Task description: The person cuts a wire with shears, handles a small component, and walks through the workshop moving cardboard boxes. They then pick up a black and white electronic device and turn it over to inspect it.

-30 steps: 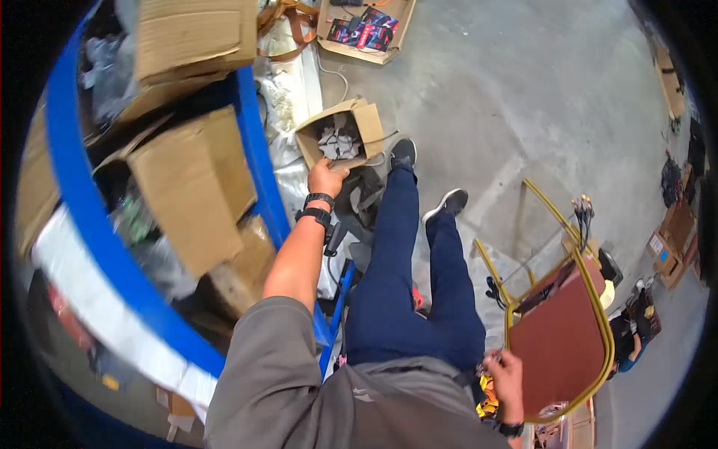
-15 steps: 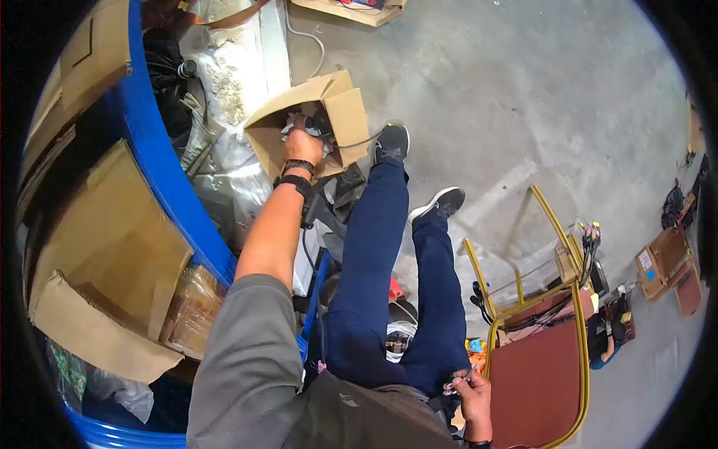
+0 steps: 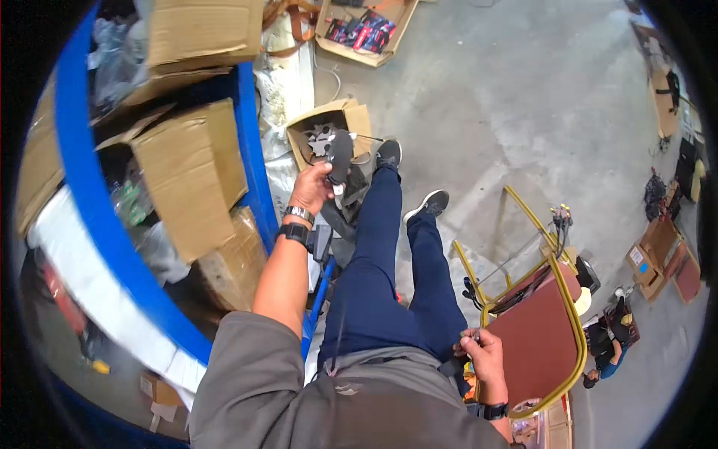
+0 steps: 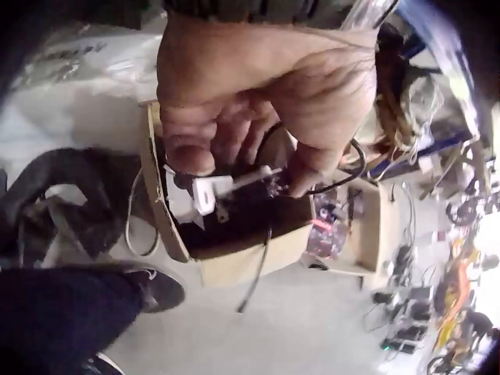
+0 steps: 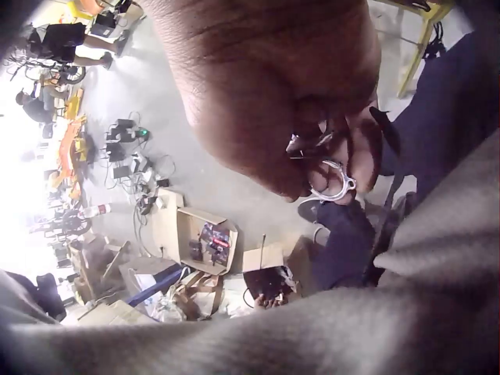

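Observation:
My left hand [image 3: 310, 188] pinches a black, rounded, elongated part [image 3: 341, 156] with a small white end. In the left wrist view, the white end [image 4: 205, 195] shows between thumb and fingers, with dark material beside it. The hand is just above an open cardboard box [image 3: 359, 120] holding grey-white and dark pieces [image 3: 318, 138]. Near my right hip, my right hand [image 3: 486, 355] holds a small shiny metal piece with a ring [image 5: 336, 187] between thumb and curled fingers.
A blue-framed rack [image 3: 250, 142] with cartons stands to the left. A shallow box of packaged items [image 3: 385, 49] lies on the floor ahead. To the right is a gold-framed chair [image 3: 538, 337] with cables over it; a person [image 3: 609, 340] is beyond.
My left hand reached down into the cardboard box, then came back up with the black part. The right hand still holds the small metal piece near the hip.

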The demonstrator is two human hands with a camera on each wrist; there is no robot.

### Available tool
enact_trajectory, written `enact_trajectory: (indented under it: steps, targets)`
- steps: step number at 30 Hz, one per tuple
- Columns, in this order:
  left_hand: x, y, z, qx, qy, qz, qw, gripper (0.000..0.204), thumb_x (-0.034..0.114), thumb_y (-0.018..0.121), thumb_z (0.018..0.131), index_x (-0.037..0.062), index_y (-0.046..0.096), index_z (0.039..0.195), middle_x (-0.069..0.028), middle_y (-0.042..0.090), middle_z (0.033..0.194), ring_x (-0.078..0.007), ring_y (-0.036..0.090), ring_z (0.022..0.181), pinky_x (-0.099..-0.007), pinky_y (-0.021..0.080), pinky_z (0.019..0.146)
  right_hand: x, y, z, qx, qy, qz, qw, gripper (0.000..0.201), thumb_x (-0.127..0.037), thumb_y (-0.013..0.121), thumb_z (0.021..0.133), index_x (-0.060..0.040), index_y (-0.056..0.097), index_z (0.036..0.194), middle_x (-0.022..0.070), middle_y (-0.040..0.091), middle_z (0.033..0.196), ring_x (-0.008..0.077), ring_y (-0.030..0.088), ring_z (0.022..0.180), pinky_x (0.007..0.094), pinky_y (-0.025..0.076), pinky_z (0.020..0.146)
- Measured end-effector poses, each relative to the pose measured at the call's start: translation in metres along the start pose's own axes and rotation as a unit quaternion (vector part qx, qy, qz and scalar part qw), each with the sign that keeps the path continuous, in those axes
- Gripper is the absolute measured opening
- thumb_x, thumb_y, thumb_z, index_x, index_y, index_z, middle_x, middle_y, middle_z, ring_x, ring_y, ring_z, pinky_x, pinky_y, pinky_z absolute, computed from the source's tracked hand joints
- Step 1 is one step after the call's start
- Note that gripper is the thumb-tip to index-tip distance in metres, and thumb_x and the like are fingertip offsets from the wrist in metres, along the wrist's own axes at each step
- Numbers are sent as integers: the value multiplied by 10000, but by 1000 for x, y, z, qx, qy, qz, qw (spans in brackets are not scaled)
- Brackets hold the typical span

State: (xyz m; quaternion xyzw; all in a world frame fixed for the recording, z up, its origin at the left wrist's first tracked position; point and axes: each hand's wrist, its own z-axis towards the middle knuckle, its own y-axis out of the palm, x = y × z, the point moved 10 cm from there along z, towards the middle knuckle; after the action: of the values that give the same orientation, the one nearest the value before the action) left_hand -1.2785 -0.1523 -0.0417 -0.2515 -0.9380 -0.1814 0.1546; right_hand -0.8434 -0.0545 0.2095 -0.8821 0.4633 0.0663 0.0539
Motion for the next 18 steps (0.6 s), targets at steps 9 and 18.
enact_trajectory:
  steps: [9, 18]
  targets:
    - [133, 299, -222, -337, 112, -19, 935, 508, 211, 593, 803, -81, 561, 1217, -249, 660, 1068, -316, 681, 922, -406, 576, 728, -52, -53, -107, 10, -219, -47, 975, 165, -123, 647, 881, 28, 654, 948, 27, 650, 745, 94, 611, 686, 250, 494, 635]
    - [131, 492, -366, -542, 87, 76, 832, 611, 273, 616, 778, -65, 526, 1279, -301, 616, 1119, -384, 682, 848, -419, 580, 642, -66, -90, -229, 120, -322, 85, 935, 165, -138, 666, 889, 21, 635, 921, 0, 618, 712, 65, 575, 681, 238, 473, 617]
